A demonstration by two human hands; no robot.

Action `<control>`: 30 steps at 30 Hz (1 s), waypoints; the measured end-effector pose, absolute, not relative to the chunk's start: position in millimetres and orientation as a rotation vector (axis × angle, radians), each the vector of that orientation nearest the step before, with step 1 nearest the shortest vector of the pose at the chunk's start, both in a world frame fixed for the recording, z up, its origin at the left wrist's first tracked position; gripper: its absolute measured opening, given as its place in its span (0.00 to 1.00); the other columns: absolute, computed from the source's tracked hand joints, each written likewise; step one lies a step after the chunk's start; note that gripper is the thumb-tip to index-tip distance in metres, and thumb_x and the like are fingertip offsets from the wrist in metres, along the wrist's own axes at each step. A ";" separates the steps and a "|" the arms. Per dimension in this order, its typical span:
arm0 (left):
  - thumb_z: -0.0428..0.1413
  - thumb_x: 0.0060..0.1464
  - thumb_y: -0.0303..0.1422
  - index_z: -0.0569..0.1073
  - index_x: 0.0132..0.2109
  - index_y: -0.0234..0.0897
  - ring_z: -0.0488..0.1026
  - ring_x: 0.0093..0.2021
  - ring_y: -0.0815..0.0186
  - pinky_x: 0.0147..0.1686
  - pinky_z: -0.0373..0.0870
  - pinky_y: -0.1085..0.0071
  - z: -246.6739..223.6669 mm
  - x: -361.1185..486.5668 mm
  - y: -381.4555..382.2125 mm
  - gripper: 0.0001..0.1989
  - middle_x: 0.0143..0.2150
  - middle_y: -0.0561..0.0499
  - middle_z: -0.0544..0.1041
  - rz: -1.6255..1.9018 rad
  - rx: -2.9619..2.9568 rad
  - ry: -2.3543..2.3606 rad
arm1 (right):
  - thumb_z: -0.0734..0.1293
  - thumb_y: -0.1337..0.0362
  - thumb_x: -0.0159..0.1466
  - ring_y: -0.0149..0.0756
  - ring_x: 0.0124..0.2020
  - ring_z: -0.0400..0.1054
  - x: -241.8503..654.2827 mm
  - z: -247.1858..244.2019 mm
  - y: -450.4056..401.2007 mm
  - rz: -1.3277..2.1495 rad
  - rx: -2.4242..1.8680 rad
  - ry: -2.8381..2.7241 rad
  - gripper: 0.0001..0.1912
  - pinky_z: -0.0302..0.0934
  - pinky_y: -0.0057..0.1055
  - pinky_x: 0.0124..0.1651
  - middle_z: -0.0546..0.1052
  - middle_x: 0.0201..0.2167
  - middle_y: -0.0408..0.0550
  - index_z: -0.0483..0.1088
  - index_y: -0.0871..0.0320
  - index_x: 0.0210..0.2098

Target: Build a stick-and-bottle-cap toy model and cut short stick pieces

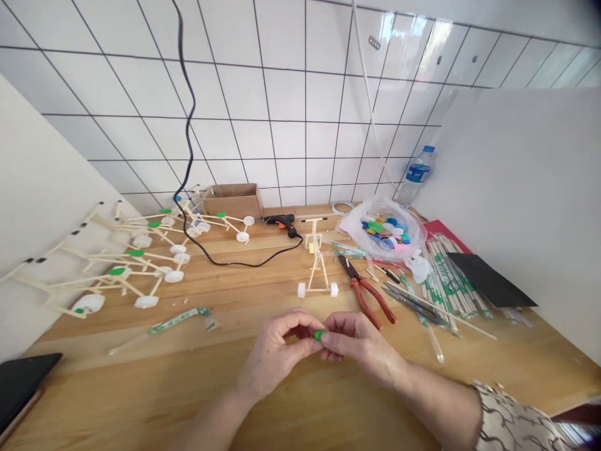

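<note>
Low over the front of the wooden table, my left hand (268, 358) and my right hand (364, 351) meet fingertip to fingertip. Both pinch a small green piece (319, 335), mostly covered by the fingers, so its full shape is hidden. Just beyond my hands stands a small tricycle model (318, 266) made of pale sticks, with two white wheels at the near end and a dark-tipped handlebar at the far end. To its right lie red-handled pliers (366, 291), jaws pointing away from me.
Several stick tricycles (136, 254) with green seats crowd the left. A black-corded glue gun (282, 220) lies near a cardboard box (233, 199). Rightward are a plastic bag of bottle caps (382, 232), scissors (416, 304), wrapped sticks (451, 282) and a water bottle (417, 174).
</note>
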State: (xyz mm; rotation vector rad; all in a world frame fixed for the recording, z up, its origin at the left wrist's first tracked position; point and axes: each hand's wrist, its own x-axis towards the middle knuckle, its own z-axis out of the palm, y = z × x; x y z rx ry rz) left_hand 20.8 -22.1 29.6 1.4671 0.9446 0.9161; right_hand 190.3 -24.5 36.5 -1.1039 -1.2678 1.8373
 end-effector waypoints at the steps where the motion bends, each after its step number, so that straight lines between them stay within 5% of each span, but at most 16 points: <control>1: 0.58 0.47 0.28 0.74 0.32 0.35 0.68 0.30 0.68 0.33 0.66 0.73 30.0 20.7 -22.1 0.03 0.29 0.52 0.72 0.918 1.486 0.950 | 0.69 0.53 0.51 0.25 0.22 0.61 189.8 36.9 -24.8 1.844 -1.104 -1.270 0.17 0.53 0.25 0.28 0.71 0.20 0.42 0.67 0.62 0.26; 30: 0.58 0.48 0.27 0.74 0.34 0.35 0.72 0.33 0.67 0.37 0.68 0.69 25.9 16.0 -16.8 0.03 0.31 0.52 0.74 0.882 1.270 0.780 | 0.63 0.50 0.57 0.26 0.19 0.61 189.9 32.1 -20.9 1.797 -1.075 -1.230 0.20 0.53 0.26 0.26 0.72 0.19 0.45 0.68 0.63 0.24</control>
